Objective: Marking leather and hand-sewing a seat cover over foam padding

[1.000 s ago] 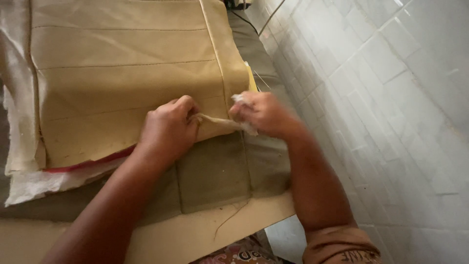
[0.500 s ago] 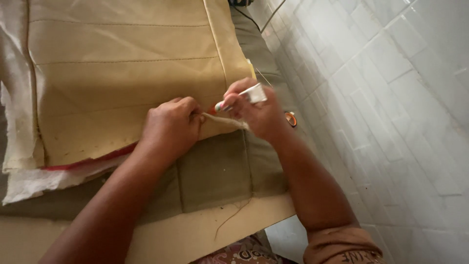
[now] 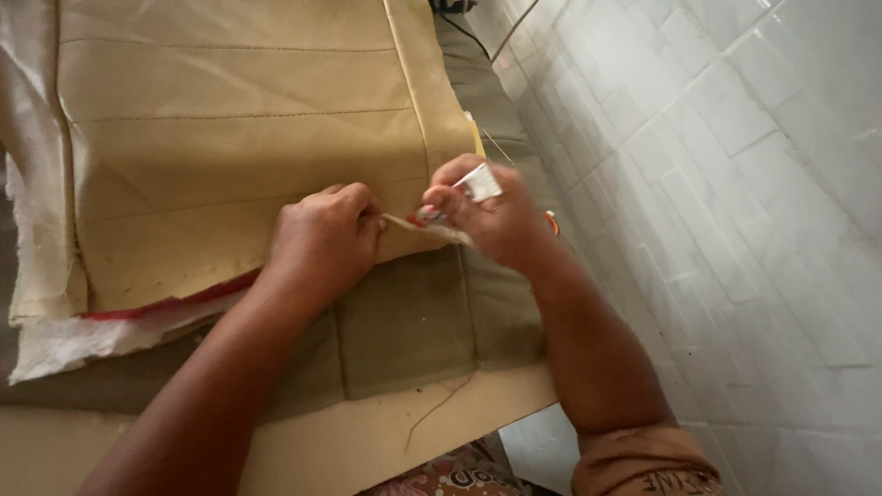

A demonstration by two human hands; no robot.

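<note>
Head view: the left hand point(image 3: 322, 241) is curled into a loose fist, its fingers point(image 3: 354, 197) together and pinching the lower edge of a tan quilted cover point(image 3: 248, 156), apparently to pull that edge taut and steady. The right hand point(image 3: 491, 216) meets it from the other side, fingers clamped on a small white tool point(image 3: 480, 184) with a reddish tip aimed at the stretched seam between the two hands, as if to pick at the stitching there.

The cover lies flat on the bench point(image 3: 303, 450), reaching toward its far edge, with the hands working near the cover's lower right corner. It is pale tan, crossed by straight stitched lines into broad panels, with a thin red strip and frayed white lining point(image 3: 83, 340) showing along the lower left edge. Beneath it lies olive-green fabric point(image 3: 413, 321), a loose thread point(image 3: 441, 404) trailing off toward the bench's near edge. A white tiled wall point(image 3: 717, 202) runs along the right side.
</note>
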